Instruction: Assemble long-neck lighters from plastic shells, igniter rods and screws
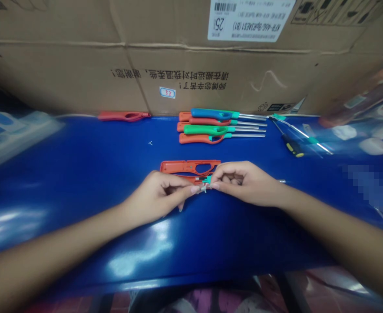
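My left hand (pixel 160 193) and my right hand (pixel 243 182) meet at the middle of the blue table (pixel 80 174), fingertips pinched together on a small teal and clear part (pixel 205 184). Just behind the fingers lies an open orange lighter shell (pixel 188 167) with a trigger hole. What the small part connects to is hidden by my fingers. A thin metal tip (pixel 282 181) pokes out to the right of my right hand.
A row of assembled long lighters (pixel 217 126), blue, orange and green, lies at the back centre. A red shell (pixel 123 116) lies back left. A yellow-handled screwdriver (pixel 292 145) and metal rods (pixel 308 138) lie back right. A large cardboard box (pixel 178 56) walls the back.
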A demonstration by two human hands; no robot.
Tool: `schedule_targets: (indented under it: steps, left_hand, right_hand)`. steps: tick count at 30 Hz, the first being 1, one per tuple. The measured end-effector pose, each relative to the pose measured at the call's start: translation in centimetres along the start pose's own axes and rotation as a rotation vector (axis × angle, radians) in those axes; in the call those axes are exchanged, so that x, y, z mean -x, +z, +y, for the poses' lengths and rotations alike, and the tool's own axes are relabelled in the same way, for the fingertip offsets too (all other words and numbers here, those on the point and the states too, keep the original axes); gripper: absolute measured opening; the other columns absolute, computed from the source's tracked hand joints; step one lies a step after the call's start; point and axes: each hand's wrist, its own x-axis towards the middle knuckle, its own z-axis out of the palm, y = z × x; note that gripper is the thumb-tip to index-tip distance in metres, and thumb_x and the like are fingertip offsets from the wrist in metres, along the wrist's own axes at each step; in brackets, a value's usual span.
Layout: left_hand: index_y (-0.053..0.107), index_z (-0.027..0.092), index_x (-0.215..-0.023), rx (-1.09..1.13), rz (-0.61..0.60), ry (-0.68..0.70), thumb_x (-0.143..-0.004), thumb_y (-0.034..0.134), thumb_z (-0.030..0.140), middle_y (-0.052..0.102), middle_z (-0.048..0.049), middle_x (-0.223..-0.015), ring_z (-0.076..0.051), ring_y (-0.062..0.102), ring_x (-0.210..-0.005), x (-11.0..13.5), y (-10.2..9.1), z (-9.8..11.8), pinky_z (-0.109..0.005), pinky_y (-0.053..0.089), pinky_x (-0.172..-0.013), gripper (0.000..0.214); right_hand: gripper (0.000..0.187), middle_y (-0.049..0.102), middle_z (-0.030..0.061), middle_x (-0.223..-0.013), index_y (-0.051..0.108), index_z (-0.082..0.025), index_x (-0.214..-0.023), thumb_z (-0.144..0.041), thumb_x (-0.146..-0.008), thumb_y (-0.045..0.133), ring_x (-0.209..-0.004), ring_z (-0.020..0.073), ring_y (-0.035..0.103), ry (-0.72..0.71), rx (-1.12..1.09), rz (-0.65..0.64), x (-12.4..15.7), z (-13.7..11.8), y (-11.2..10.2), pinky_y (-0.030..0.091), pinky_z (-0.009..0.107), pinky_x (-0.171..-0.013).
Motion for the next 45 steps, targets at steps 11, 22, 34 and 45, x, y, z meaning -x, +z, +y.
schedule_targets:
  steps: [11,22,34,45]
  left_hand:
    - [0.08,0.012,-0.099,-0.021,0.019,0.0,-0.091,0.065,0.034,0.062,0.0026,-0.052,-0.003,0.041,-0.033,-0.02,0.05,-0.17,-0.013,0.03,-0.032,0.028]
    - [0.081,0.013,-0.1,-0.023,0.038,0.015,-0.092,0.064,0.035,0.062,0.0026,-0.051,-0.003,0.04,-0.035,0.12,0.33,-0.01,-0.013,0.03,-0.033,0.029]
    - [0.081,0.013,-0.1,-0.028,0.039,0.021,-0.092,0.065,0.034,0.063,0.0021,-0.051,-0.004,0.04,-0.035,0.1,0.34,0.14,-0.014,0.03,-0.035,0.027]
    - [0.08,0.012,-0.098,-0.028,0.029,0.001,-0.093,0.064,0.034,0.063,0.0019,-0.052,-0.004,0.04,-0.035,0.02,0.35,0.22,-0.014,0.029,-0.033,0.028]
  right_hand:
    - [0.028,0.046,-0.0061,-0.061,0.068,-0.014,-0.085,-0.042,-0.088,0.07,-0.053,0.0063,0.035,0.008,-0.005,0.015,-0.02,-0.24,0.04,0.026,0.022,-0.046]
    - [0.019,0.049,-0.0045,-0.063,0.07,-0.014,-0.087,-0.033,-0.089,0.066,-0.054,0.007,0.038,0.028,-0.017,0.044,-0.01,-0.16,0.31,0.029,0.022,-0.049]
    - [0.026,0.047,-0.0056,-0.06,0.069,-0.015,-0.085,-0.041,-0.087,0.071,-0.054,0.0069,0.036,0.032,-0.018,0.031,-0.06,-0.46,0.23,0.027,0.022,-0.048]
    - [0.027,0.048,-0.0054,-0.061,0.069,-0.014,-0.086,-0.041,-0.086,0.071,-0.054,0.0068,0.036,0.033,-0.023,0.036,-0.01,-0.42,0.21,0.028,0.022,-0.049]
